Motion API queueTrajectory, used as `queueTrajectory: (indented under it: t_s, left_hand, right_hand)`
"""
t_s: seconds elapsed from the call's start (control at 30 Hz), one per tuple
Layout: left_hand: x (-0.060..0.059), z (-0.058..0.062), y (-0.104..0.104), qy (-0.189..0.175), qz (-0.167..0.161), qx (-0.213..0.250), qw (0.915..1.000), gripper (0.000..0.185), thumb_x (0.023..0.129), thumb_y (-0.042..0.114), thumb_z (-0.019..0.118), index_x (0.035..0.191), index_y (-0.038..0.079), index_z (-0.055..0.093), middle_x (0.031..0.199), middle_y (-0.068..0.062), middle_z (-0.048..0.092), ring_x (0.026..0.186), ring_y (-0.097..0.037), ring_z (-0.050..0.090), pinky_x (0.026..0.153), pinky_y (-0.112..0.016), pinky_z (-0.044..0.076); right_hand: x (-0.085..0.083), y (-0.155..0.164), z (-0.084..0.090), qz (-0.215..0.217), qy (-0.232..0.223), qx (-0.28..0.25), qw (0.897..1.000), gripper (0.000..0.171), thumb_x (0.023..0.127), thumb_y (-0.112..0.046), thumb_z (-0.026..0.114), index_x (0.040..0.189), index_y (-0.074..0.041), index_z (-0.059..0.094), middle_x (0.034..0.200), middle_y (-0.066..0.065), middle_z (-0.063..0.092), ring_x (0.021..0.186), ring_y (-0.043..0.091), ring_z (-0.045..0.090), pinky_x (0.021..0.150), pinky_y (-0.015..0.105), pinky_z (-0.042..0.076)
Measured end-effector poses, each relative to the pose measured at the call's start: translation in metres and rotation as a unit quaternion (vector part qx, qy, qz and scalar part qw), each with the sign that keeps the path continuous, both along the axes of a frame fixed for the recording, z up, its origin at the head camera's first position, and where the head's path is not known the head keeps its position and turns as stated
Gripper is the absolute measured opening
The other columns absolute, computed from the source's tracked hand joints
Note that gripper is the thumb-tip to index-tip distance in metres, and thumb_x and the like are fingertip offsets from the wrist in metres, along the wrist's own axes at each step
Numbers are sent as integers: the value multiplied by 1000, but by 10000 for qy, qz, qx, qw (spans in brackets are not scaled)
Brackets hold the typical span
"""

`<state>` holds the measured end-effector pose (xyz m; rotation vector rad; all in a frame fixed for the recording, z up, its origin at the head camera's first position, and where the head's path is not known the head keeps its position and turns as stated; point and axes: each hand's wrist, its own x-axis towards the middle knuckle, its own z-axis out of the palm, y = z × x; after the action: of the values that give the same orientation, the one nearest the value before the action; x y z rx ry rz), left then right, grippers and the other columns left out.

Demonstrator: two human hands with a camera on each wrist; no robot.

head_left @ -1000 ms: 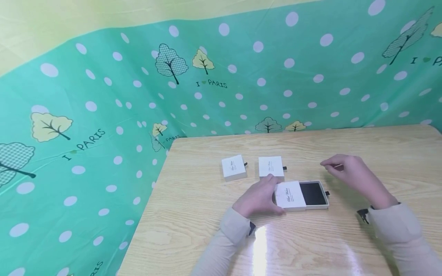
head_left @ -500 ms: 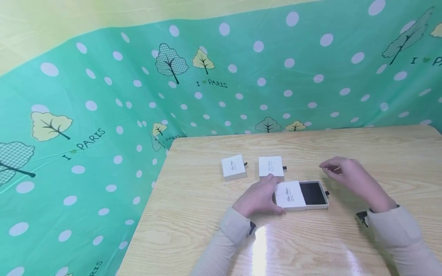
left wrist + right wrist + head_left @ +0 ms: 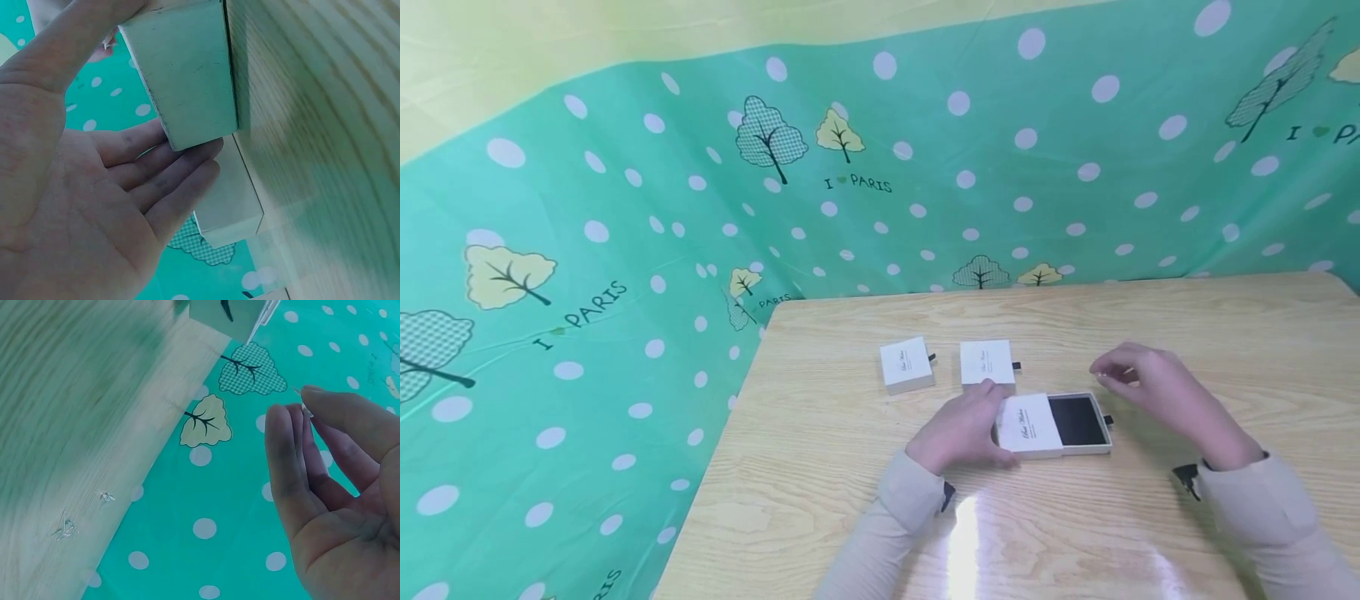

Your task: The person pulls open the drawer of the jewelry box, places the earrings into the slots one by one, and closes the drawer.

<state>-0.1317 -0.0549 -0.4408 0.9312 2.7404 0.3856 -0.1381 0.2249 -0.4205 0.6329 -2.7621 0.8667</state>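
While left hand (image 3: 961,427) grips white rectangular cardboard box (image 3: 1028,423) thumb-to-fingers, right hand (image 3: 1159,385), at box's two o'clock, pinches tiny pale piece (image 3: 306,411).

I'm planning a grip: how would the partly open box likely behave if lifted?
The box is probably stiff, given its straight edges. Its drawer, partly out, might slide if tilted. Flat-sided, it seems unlikely to roll.

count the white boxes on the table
3 on the table: the leftmost box, the middle box to its right, and the partly open box nearer the person, held by the left hand. No others show.
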Motion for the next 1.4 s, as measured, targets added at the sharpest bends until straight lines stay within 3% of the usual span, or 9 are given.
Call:
queueTrajectory:
  t_s: [0.17, 0.33, 0.43, 0.6, 0.8, 1.07, 1.23, 1.4]
  left_hand:
    - [-1, -1, 2, 9, -18, -59, 10000, 104, 66, 60, 85, 147, 10, 41, 136, 4, 52, 118, -7, 52, 104, -21, 44]
    - [-2, -1, 9, 264, -98, 7, 9996, 97, 68, 64, 81, 142, 12, 47, 124, 6, 53, 102, -4, 49, 92, -16, 46]
    - [-4, 0, 14, 351, -151, 89, 9992, 91, 71, 62, 80, 140, 12, 49, 120, 7, 53, 96, -4, 48, 83, -14, 45]
    - [-5, 1, 23, 426, -239, 108, 9987, 87, 74, 62, 78, 141, 14, 50, 125, 6, 51, 99, -4, 48, 84, -13, 44]
    - [-4, -2, 32, 360, -330, 158, 9987, 83, 76, 64, 75, 141, 18, 51, 120, 9, 49, 93, -2, 45, 75, -11, 39]
    - [-5, -8, 40, 509, -365, 105, 9980, 83, 77, 66, 72, 141, 19, 51, 125, 7, 51, 95, -2, 48, 79, -11, 40]
    - [-5, -9, 42, 493, -299, 89, 9983, 82, 77, 68, 71, 141, 20, 51, 125, 8, 51, 94, -2, 48, 76, -11, 39]
    - [-4, -8, 43, 560, -327, 13, 9979, 80, 79, 67, 70, 140, 19, 53, 123, 8, 52, 93, -2, 48, 73, -11, 39]
  right_hand:
    - [1, -3, 2, 69, -301, -76, 9995, 15, 79, 6, 74, 93, 0, 73, 85, 5, 72, 74, 12, 64, 66, 32, 59]
    - [3, -5, 3, 126, -470, -103, 9988, 15, 78, 7, 72, 90, -1, 72, 81, 3, 70, 72, 6, 60, 65, 29, 58]
    - [5, -7, 3, 140, -469, -91, 9988, 15, 79, 6, 73, 92, 0, 73, 83, 2, 71, 74, 10, 63, 66, 30, 59]
    - [6, -9, 4, 206, -597, -129, 9979, 16, 80, 5, 74, 96, 2, 73, 87, 7, 73, 77, 19, 67, 68, 33, 60]
    - [7, -12, 3, 239, -722, -130, 9970, 13, 81, 3, 74, 95, 1, 74, 86, 6, 73, 77, 18, 68, 68, 34, 60]
    - [8, -18, -1, 263, -944, 56, 9952, 9, 83, -3, 76, 91, -5, 76, 85, 1, 73, 76, 13, 67, 69, 35, 59]
    - [9, -23, -7, 337, -813, 122, 9960, 8, 80, 1, 76, 87, -4, 77, 83, 3, 74, 73, 12, 68, 65, 30, 58]
    - [9, -32, -10, 301, -971, 264, 9945, 8, 80, 3, 76, 87, -2, 77, 82, 6, 74, 73, 14, 68, 65, 33, 59]
